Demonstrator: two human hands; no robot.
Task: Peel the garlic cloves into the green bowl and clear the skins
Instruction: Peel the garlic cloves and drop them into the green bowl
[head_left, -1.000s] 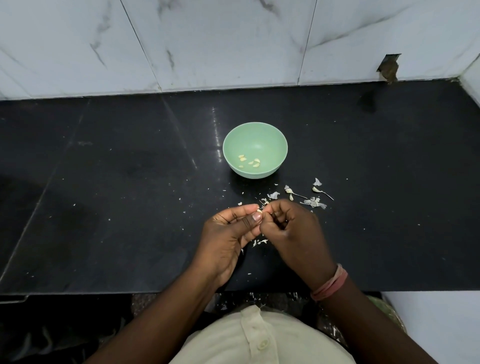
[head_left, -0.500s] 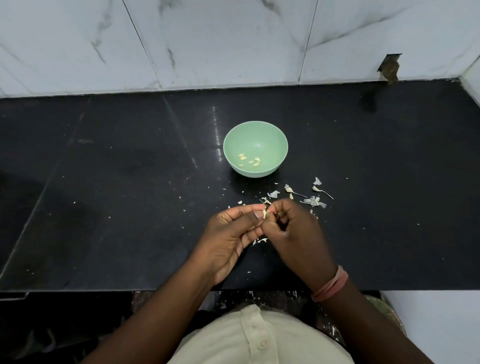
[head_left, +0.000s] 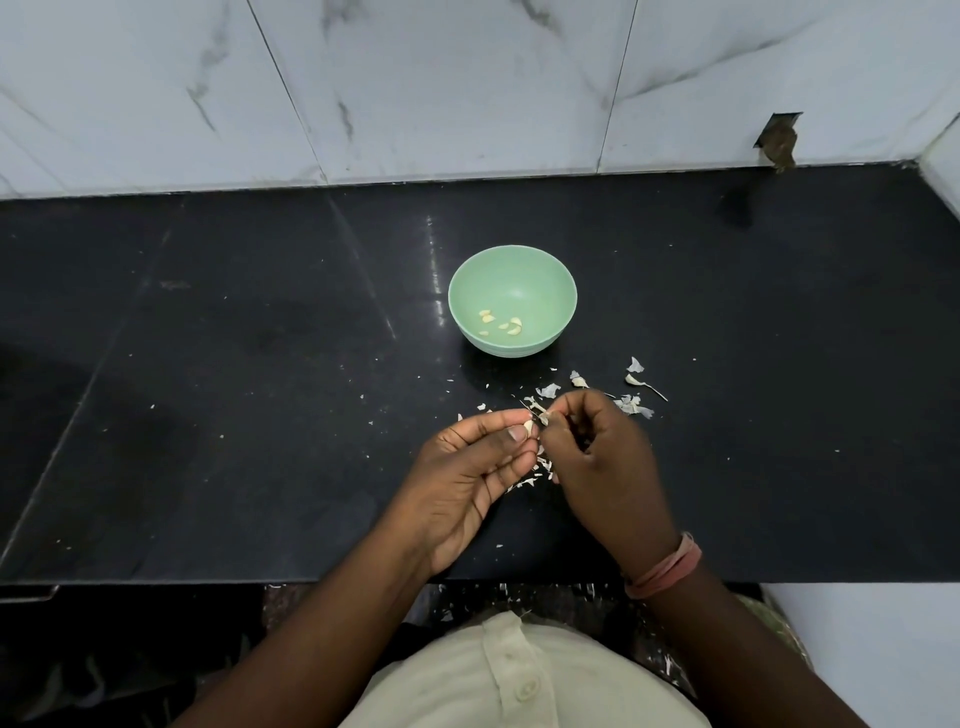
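One garlic clove (head_left: 529, 427) in work, pinched between thumb and forefinger of left hand (head_left: 470, 475); right hand (head_left: 597, 457) has fingertips curled and nipping the skin at the clove's tip. Approx. five peeled cloves (head_left: 501, 327) already lie in green bowl (head_left: 556, 283), just beyond the hands.

Risks: clove is small — could slip from the pinch and drop onto counter (head_left: 234, 415) or over its near edge. Skins (head_left: 636, 405) are light and scattered right of bowl and under the hands; some flakes appear past the front edge, so sweeping toward the body would likely lose more.

Room: counter bare to left and far right, wall at back. Bowl sits well in from every edge.
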